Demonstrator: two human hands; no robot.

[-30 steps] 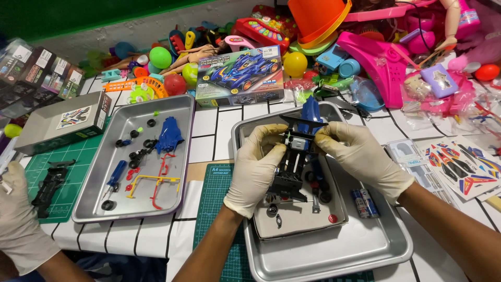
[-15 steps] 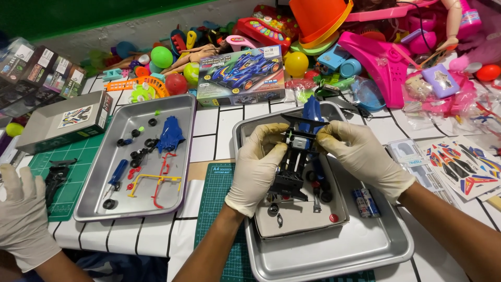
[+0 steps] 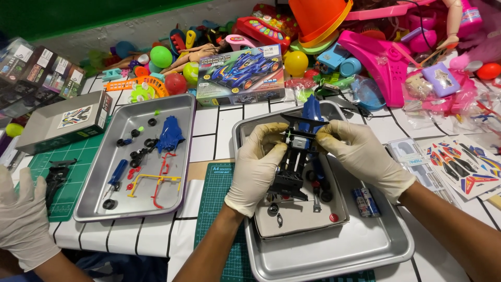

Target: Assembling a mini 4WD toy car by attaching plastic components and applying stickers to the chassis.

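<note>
Both my hands wear pale gloves and hold a black toy car chassis [image 3: 293, 169] upright-tilted over a metal tray [image 3: 323, 261]. My left hand [image 3: 258, 167] grips its left side, with fingertips at the small white motor part near the top. My right hand [image 3: 360, 156] pinches the top right end. A blue body shell [image 3: 312, 110] lies just behind the chassis. Small wheels and screws lie on an inner lid [image 3: 300, 219] under it, and two batteries [image 3: 364, 201] rest beside my right wrist.
A second metal tray [image 3: 99, 209] on the left holds a blue shell [image 3: 169, 134], wheels and red and yellow parts. Another person's gloved hand [image 3: 21, 219] rests at the lower left. A toy car box [image 3: 241, 75], sticker sheets [image 3: 464, 167], a green cutting mat [image 3: 214, 209] and heaped toys surround the trays.
My hands hold the chassis in nearly the same place, with only small finger shifts at its top end. The other person's hand at the left has barely moved.
</note>
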